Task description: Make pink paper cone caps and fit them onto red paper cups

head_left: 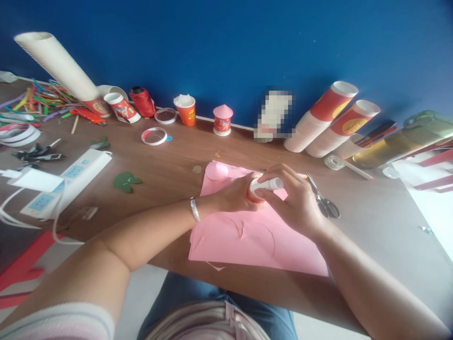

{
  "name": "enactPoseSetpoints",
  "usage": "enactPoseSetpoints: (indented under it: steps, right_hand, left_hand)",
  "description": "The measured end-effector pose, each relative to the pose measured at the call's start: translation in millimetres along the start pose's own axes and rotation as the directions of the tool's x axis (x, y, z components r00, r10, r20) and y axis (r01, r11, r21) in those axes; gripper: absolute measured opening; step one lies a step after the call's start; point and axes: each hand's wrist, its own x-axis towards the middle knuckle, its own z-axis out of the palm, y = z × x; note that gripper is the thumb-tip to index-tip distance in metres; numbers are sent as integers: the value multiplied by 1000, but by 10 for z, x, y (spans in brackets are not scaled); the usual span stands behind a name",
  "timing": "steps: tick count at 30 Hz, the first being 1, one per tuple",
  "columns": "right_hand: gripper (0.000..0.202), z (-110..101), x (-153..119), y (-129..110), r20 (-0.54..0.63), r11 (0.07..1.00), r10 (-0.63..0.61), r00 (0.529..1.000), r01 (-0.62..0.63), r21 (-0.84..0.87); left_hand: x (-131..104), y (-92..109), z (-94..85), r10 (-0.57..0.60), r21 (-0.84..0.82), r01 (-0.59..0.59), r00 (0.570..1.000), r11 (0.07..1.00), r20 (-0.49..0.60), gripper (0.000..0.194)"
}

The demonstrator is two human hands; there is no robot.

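surface: a brown wooden table [170,165] runs along a deep blue wall [226,47]; a white sheet covers the table's far right end.
landmark: a pink paper sheet [247,236] with curved cut lines lies flat on the table in front of the person.
left hand: the left hand [237,191] is curled closed around the lower end of a small white tube, above the pink sheet's upper edge; a silver bracelet [194,209] sits on that wrist.
right hand: the right hand [295,196] is closed over the white tube [267,184] from the other side, fingers wrapped on its top end.
tube: held between both hands, lying roughly level, just above the pink sheet; whether it is a glue stick cannot be told.
hard to make out: a blurred-out patch at the wall behind the pink sheet hides whatever stands there; things at the right edge are smeared.
cut off: the person's lap in blue jeans shows only below the table edge.
around: scissors [323,200] lie just right of the pink sheet; two lying stacks of paper cups [318,118] rest beyond them at the wall; a pink-roofed cup lantern [222,120] stands behind the sheet; a white power strip [67,182] and a green paper cutout [125,182] lie to its left.
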Motion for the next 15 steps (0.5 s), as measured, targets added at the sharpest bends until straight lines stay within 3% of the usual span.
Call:
enactPoseSetpoints:
  steps: [9,15]
  right_hand:
    - [10,58,21,3,23,1000,2,1000,-2,3]
    - [6,113,57,-2,66,994,0,998,-8,109]
  left_hand:
    - [-8,-64,-3,-2,-7,2,1000,1000,12,25]
    - [-8,-70,-6,41,59,-42,999,997,7,21]
